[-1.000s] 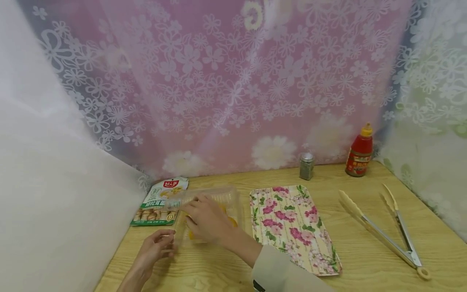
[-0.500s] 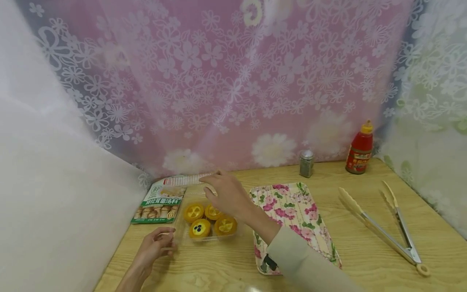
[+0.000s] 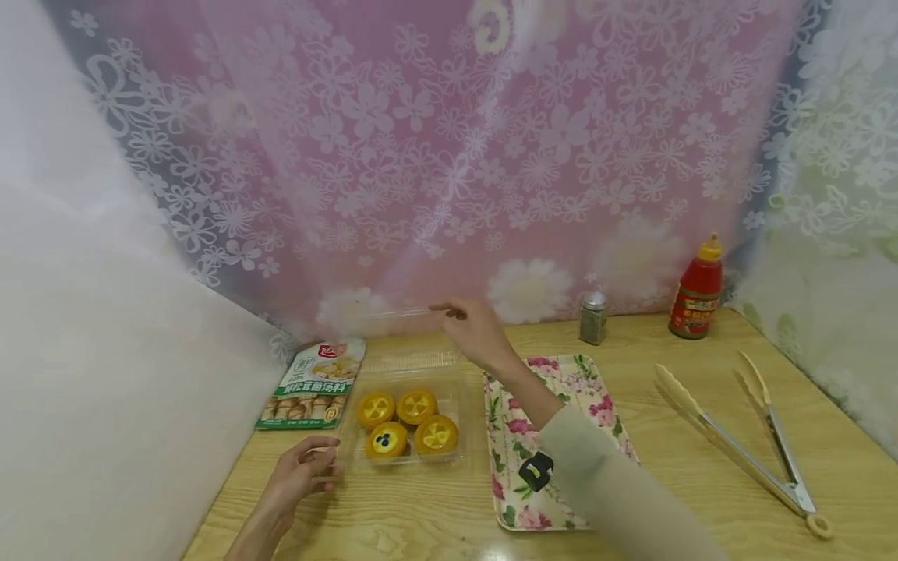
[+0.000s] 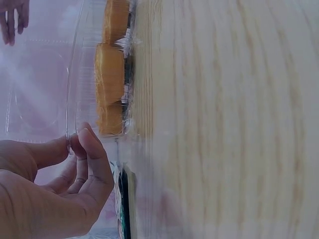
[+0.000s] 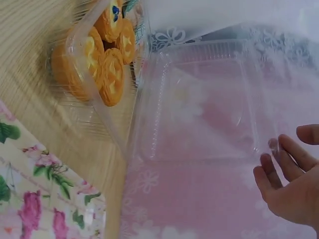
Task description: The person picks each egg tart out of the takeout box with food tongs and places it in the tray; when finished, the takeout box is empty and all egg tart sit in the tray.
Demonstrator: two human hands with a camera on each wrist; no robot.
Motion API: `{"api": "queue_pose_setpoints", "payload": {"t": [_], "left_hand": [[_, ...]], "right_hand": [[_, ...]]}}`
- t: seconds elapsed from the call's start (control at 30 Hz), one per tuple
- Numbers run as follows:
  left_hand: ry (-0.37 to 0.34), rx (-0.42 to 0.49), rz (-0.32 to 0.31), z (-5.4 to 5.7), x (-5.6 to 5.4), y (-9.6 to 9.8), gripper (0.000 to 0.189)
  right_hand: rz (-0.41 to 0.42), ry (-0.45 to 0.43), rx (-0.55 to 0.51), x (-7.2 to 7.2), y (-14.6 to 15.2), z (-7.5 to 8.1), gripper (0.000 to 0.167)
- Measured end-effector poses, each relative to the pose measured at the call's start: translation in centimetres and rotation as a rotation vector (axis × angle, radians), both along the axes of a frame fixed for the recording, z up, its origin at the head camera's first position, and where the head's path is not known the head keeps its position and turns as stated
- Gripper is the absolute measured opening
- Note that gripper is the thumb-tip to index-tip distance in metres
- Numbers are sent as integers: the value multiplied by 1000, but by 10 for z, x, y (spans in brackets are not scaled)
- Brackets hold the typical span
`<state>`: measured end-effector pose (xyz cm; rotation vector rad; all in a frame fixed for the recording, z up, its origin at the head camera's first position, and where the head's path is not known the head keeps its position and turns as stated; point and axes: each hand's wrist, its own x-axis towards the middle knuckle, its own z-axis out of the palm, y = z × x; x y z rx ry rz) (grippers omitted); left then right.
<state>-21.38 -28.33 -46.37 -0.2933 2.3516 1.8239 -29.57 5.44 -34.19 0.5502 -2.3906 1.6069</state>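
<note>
A clear plastic clamshell box (image 3: 403, 467) with several egg tarts (image 3: 436, 434) inside stands on the table, one tart topped with dark berries. Its hinged lid (image 5: 209, 104) is raised, standing up against the curtain at the back. My left hand (image 3: 298, 475) pinches the box's rim at its front left corner; the left wrist view shows that rim between thumb and fingers (image 4: 94, 154). My right hand (image 3: 480, 335) is at the lid's upper right corner. In the right wrist view its fingertips touch or nearly touch the lid's edge, with the thumb held apart.
Left of the box lies a green-and-white food packet (image 3: 312, 386). Right of it is a floral tray (image 3: 533, 475), partly under the right sleeve. Tongs (image 3: 765, 460) lie spread at the right. A spice jar (image 3: 592, 319) and a red sauce bottle (image 3: 697, 292) stand near the back curtain.
The right hand has moved up, back and to the right, and the lid has swung from over the tarts to upright. The tarts are now uncovered. The left hand has stayed in place.
</note>
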Motion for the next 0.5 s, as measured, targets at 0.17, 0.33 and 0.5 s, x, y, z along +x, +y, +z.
{"api": "queue_pose_setpoints", "payload": {"t": [0.17,0.33,0.5], "left_hand": [[-1,-2,13,-2,0,0,33],[0,-1,16,-3,-1,-1,33],[3,10,11,-2,-1,0,34]], "right_hand": [[51,-81,-159,-10,13,-9,33],[119,-98,-194,-18,16,-14,46],[173,-108,-199,-28,17,-19,56]]}}
